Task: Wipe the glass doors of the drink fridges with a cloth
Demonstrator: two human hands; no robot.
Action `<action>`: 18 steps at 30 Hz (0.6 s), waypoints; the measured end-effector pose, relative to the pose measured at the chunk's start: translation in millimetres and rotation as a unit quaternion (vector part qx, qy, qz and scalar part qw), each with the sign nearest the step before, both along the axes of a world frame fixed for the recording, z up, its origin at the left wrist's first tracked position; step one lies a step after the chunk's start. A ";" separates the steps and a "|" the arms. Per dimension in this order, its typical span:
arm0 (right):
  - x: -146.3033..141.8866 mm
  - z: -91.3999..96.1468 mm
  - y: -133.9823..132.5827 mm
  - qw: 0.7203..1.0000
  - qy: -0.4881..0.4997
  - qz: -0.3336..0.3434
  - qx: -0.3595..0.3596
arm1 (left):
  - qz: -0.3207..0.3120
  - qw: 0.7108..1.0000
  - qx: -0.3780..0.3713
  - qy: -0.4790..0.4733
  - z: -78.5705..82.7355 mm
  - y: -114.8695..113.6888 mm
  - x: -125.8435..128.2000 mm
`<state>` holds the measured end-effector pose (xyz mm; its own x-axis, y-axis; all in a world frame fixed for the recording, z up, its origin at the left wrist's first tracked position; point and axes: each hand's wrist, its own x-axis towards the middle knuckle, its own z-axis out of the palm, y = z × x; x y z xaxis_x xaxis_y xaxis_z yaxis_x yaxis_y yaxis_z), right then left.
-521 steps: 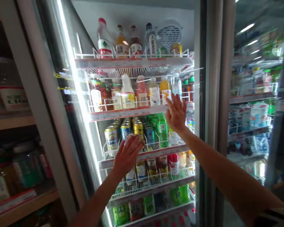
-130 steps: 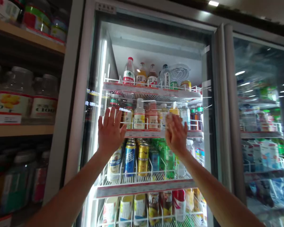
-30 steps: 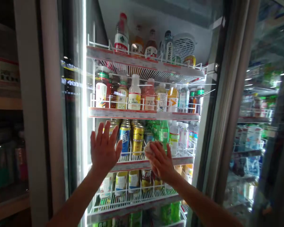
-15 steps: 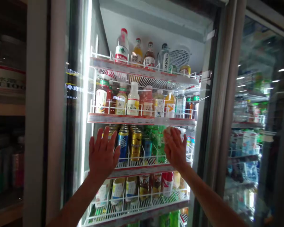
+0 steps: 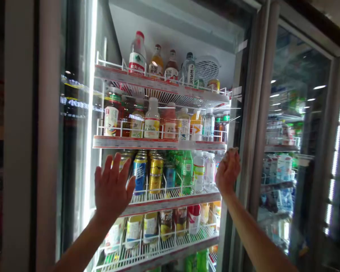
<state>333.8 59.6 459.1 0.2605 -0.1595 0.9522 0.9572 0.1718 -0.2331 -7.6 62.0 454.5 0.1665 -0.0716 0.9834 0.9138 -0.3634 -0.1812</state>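
A closed glass door of a lit drinks cooler fills the middle of the view. Fingers spread, my left hand is held flat at the glass, in front of the can shelf; whether the palm touches cannot be told. My right hand is closed around a pale crumpled cloth, of which only a small edge shows above the fingers. It is at the right side of the glass, near the door frame. Behind the glass between my hands are a blue can, a gold can and a green bottle.
Wire shelves inside hold several rows of bottles and cans. Another glass-doored cooler stands to the right. At the left is a dark frame post, with dim shelves beyond it.
My right hand has moved right with the cloth, from before the green bottles to the door's right edge. My left hand stays spread at the glass. The view has shifted slightly right.
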 end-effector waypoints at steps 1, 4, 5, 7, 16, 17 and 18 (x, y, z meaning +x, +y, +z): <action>-4.2 1.5 0.5 1.000 0.010 0.006 0.006 | -0.002 1.000 -0.002 -0.001 -0.3 0.1 -0.1; -25.0 -5.7 -2.8 0.992 -0.117 0.031 -0.035 | -0.018 1.000 -0.001 -0.004 -0.5 0.2 -0.4; -28.3 -8.8 -4.4 0.982 -0.177 0.036 -0.055 | -0.020 1.000 -0.002 -0.006 -0.4 0.3 -0.5; -21.6 -9.4 -5.6 0.971 -0.226 0.028 -0.073 | -0.018 1.000 -0.002 -0.004 -0.1 0.3 -0.9; -10.5 11.4 1.7 0.995 -0.095 0.010 -0.022 | 0.013 1.000 0.011 0.006 0.2 0.1 -0.4; -20.9 7.2 -1.0 0.986 -0.157 0.017 -0.045 | 0.012 1.000 0.009 0.004 0.4 -0.1 -0.4; -27.9 4.2 -3.5 0.975 -0.213 0.020 -0.068 | 0.012 1.000 0.008 0.002 0.5 -0.4 -0.4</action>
